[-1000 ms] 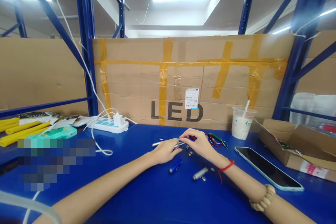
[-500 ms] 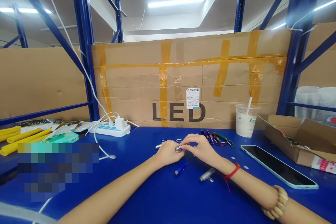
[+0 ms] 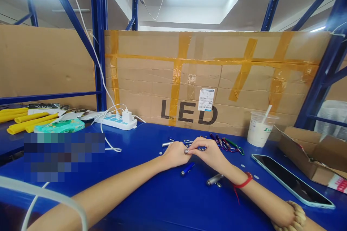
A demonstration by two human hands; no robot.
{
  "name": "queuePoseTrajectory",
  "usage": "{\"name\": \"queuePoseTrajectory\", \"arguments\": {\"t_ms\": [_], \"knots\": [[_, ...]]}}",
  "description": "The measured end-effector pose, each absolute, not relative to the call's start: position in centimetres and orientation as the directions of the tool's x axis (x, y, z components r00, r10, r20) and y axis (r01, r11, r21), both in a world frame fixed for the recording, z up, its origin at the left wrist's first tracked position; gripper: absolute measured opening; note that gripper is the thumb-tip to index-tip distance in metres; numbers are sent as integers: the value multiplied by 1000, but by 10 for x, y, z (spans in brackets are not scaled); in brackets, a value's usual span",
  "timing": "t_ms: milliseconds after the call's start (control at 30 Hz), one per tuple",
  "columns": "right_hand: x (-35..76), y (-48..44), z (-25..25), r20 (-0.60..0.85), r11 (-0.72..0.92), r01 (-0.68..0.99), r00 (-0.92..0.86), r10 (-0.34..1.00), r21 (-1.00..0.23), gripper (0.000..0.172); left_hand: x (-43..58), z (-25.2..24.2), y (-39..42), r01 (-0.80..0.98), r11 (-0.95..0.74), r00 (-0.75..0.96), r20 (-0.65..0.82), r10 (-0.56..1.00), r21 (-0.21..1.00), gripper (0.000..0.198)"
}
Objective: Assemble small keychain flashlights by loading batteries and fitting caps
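My left hand [image 3: 176, 156] is closed around a small silver metal cylinder [image 3: 186, 151]; only its round end shows, so its full shape is hidden. With thumb and forefinger, my right hand [image 3: 207, 152] pinches at that end. Just below the hands lies a small blue pen-like flashlight [image 3: 187, 169] with a silver tip. A silver metal tube [image 3: 214, 179] rests under my right wrist, a little ring piece [image 3: 218, 184] beside it. Beyond my left hand another silver tube [image 3: 166, 144] is partly covered. Dark red and green pieces with carabiner clips [image 3: 226, 143] lie behind my right hand.
A phone [image 3: 292, 180], an open cardboard box [image 3: 300, 155] and a drink cup [image 3: 260, 130] stand on the right. On the left are a power strip [image 3: 115, 121] with white cables, yellow tubes [image 3: 35, 121] and a green packet [image 3: 61, 125]. A cardboard wall [image 3: 146, 86] closes the back.
The camera view has shifted and tilted slightly. Both hands stay together at the silver cylinder, the right fingers still pinching its end. The things on the table stay in place.
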State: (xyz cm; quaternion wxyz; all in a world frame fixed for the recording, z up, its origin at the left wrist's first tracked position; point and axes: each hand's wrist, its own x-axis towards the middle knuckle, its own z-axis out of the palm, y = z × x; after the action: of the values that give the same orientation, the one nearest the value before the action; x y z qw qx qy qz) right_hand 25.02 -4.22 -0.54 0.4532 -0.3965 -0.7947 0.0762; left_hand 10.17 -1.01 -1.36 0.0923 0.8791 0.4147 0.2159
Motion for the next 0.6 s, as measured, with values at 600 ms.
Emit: {"name": "queuePoseTrajectory", "arguments": {"t_ms": [600], "knots": [[246, -43, -6, 477, 474, 626, -180, 860, -619, 15, 100, -12, -10, 707, -623, 552, 290, 782, 334, 29]]}}
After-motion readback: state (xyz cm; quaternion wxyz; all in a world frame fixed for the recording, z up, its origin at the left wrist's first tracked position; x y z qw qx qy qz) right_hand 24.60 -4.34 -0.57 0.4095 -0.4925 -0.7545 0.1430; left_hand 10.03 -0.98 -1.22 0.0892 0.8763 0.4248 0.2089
